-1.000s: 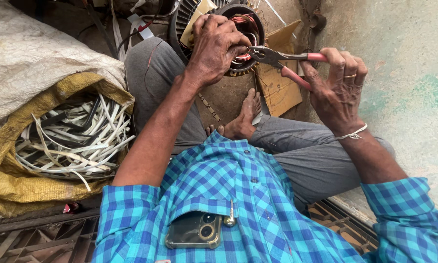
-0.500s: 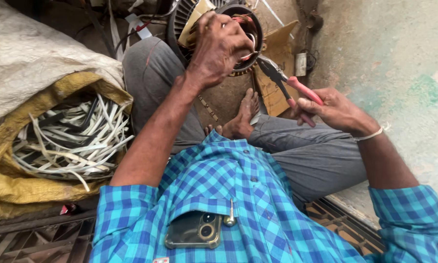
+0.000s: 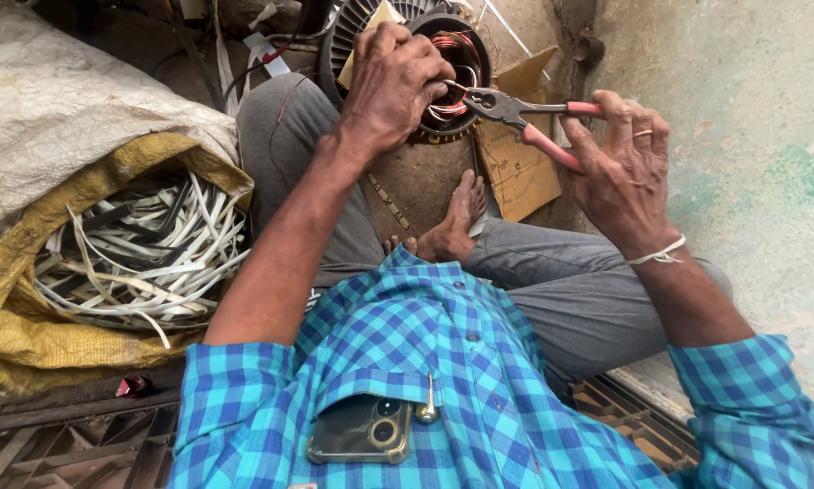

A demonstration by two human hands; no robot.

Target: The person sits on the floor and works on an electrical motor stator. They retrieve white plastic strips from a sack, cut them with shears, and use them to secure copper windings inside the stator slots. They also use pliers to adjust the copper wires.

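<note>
Stator [image 3: 457, 77]: round motor core with copper windings showing in its opening, propped on the person's lap at the top of the view, leaning against the raised left knee [image 3: 280, 136]. Left hand [image 3: 393, 81]: closed over the stator's near rim, fingers curled into the opening, covering most of the left half of the core. Pliers [image 3: 516, 113]: metal jaws, pink handles, held level just right of the stator; the jaw tips sit at the windings, touching or nearly touching the left fingertips; whether they grip a wire cannot be told. Right hand [image 3: 620, 167]: wrapped around the pink handles, fingers closed on the upper one, palm against the lower; ring on one finger, white thread at the wrist. Foot [image 3: 452, 226]: bare, tucked below the stator, between the two forearms. Cardboard [image 3: 520, 167]: brown piece standing behind the pliers, under the right hand. Sack [image 3: 27, 326]: yellow woven, open, at the far left, well apart from both hands. Strips [image 3: 135, 263]: white and grey, piled loose inside the sack. Cloth [image 3: 54, 109]: pale, draped over the sack's top. Shirt [image 3: 425, 362]: blue check, fills the lower view. Phone [image 3: 362, 430]: in the shirt pocket, a screw [image 3: 428, 403] clipped at the pocket edge beside it. Wall [image 3: 751, 118]: pale, green-stained, along the right.
</note>
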